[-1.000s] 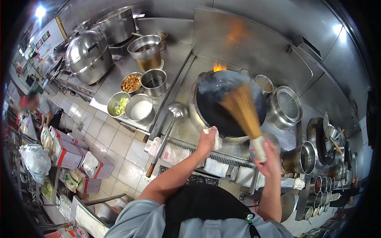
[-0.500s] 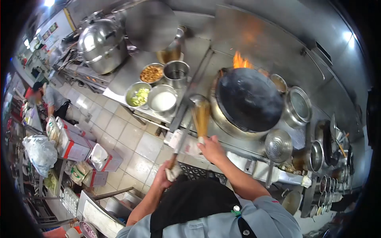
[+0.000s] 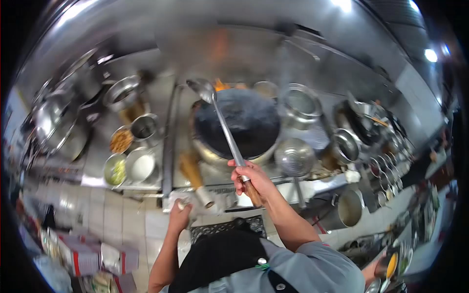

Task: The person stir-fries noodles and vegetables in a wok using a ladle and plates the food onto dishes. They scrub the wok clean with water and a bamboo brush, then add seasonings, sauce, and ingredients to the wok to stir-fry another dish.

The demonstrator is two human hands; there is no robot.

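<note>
The right hand [image 3: 256,180] has its fingers clamped on the ladle [image 3: 226,129], which slants forward and left from them over the dark wok [image 3: 256,124]. Left of these fingers is the brush [image 3: 191,171], near the left hand [image 3: 180,217], whose own grip I cannot tell.

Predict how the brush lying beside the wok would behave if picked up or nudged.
The brush will probably feel light for its size, since it looks like a slim straw-coloured bundle. It lies straight, suggesting it's fairly stiff overall. Its round pale handle might let it roll slightly.
</note>
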